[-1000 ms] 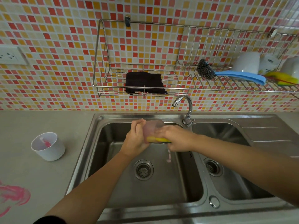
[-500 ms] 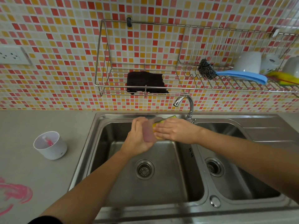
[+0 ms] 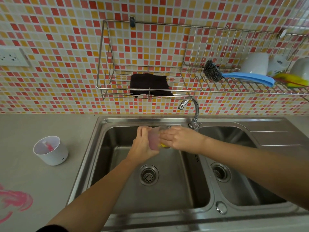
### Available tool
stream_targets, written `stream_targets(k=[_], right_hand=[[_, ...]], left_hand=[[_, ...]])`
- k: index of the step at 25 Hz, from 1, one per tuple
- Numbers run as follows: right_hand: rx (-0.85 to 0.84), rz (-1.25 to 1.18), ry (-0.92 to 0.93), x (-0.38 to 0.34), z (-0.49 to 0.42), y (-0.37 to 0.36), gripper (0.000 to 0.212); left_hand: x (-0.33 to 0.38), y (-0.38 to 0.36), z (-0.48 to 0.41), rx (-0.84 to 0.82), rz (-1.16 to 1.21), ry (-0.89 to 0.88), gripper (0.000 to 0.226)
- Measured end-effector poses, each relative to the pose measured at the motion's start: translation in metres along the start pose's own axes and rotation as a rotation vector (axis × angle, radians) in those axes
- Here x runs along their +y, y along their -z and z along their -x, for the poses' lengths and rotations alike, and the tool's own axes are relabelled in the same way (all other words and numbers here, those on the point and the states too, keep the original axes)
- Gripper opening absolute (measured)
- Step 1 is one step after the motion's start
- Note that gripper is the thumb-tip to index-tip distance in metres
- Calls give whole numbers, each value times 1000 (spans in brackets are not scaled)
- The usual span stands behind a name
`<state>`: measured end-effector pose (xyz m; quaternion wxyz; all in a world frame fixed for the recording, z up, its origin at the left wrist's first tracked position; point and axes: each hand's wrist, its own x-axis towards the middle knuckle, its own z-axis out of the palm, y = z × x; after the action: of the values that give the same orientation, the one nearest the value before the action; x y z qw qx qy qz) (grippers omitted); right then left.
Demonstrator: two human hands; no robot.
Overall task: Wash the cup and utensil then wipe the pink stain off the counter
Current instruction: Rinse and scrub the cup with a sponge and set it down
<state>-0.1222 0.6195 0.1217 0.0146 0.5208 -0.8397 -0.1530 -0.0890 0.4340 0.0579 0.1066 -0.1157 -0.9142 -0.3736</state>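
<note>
two bare forearms, a black sleeve edge on the left arm.

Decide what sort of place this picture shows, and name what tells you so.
Most likely a home kitchen: a double steel sink with a tap, a wire dish rack on the tiled wall, and a grey counter.

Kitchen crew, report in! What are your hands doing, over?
Left hand holds pink cup over sink. Right hand scrubbing it with yellow sponge. Pink stain unwiped. Nothing blocking.
</note>
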Motion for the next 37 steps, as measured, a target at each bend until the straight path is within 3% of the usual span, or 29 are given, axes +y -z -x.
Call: stream_targets(k=[3, 5, 6, 9, 12, 14, 16, 20, 22, 24, 28, 30, 34, 37], right_hand=[[-92, -235, -143, -12, -2, 9, 34], [-156, -395, -152, -10, -4, 15, 15], [-171, -402, -127, -7, -1, 22, 16], [90, 89, 108, 3, 2, 2, 32], [191, 215, 271, 14, 6, -3, 28], [223, 213, 281, 15, 5, 4, 25], [109, -6, 94, 5, 0, 12, 28], [-253, -874, -498, -9, -11, 37, 20], [-334, -1191, -598, -6, -10, 44, 23], [-286, -1285, -578, -4, -10, 43, 18], [-53, -804, -364, -8, -10, 39, 18], [-53, -499, -192, -6, -7, 36, 19], [-99, 92, 107, -1, -4, 27, 46], [29, 214, 112, -1, -3, 22, 39]], left_hand=[[6, 1, -3, -55, -8, -10, 88], [9, -1, -1, -71, -21, -9, 90], [10, -2, 0, -39, 5, 1, 88], [10, -2, -4, -14, 121, 1, 88], [3, 4, -9, -114, 146, -100, 101], [0, 6, -11, -153, 147, -89, 98], [1, 5, -12, -123, 104, -61, 89], [0, 0, -8, -77, -19, -81, 85], [1, -3, -6, -64, -51, -110, 83], [4, -4, -5, -4, -87, -140, 78], [1, -2, -9, 40, -38, -181, 82], [-2, 2, -12, -10, 11, -187, 92], [-2, 12, -13, -138, 141, -46, 103], [-1, 14, -13, -121, 149, -52, 94]])
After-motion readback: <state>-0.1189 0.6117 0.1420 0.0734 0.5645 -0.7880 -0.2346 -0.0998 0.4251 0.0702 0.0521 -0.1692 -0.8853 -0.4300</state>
